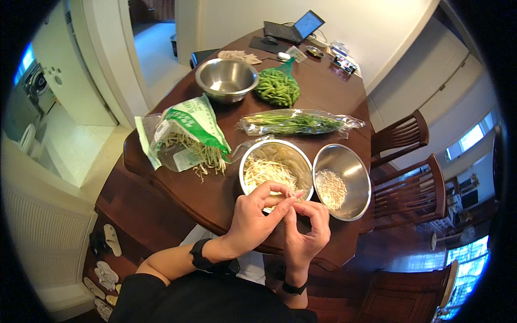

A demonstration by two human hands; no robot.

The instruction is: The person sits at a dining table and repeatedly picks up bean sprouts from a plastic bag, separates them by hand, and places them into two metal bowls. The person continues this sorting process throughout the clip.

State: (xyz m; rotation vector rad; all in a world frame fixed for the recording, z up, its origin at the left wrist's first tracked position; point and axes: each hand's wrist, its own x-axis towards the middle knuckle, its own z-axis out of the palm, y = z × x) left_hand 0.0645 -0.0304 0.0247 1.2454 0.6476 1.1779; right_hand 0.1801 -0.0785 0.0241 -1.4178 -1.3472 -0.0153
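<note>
Over the near rim of a steel bowl of pale bean sprouts (268,171), my left hand (258,216) and my right hand (307,230) meet at the fingertips. Both pinch a small pale piece, probably a bean sprout, mostly hidden by the fingers. Touching that bowl on its right is a second steel bowl (355,177), tilted in view, with small brownish-white bits at its bottom. Left of the bowls lies an open green-and-white plastic bag (194,121), with long thin sprouts spilling out of its lower end onto the wooden table (177,189).
Behind the bowls lie a clear bag of leafy green stalks (295,123) and a green net bag of bean pods (278,87). Another steel bowl (227,78) stands beside the net bag. Farther back are gloves (238,56), a laptop (282,32) and a phone (344,64). Wooden chairs (408,194) stand at right.
</note>
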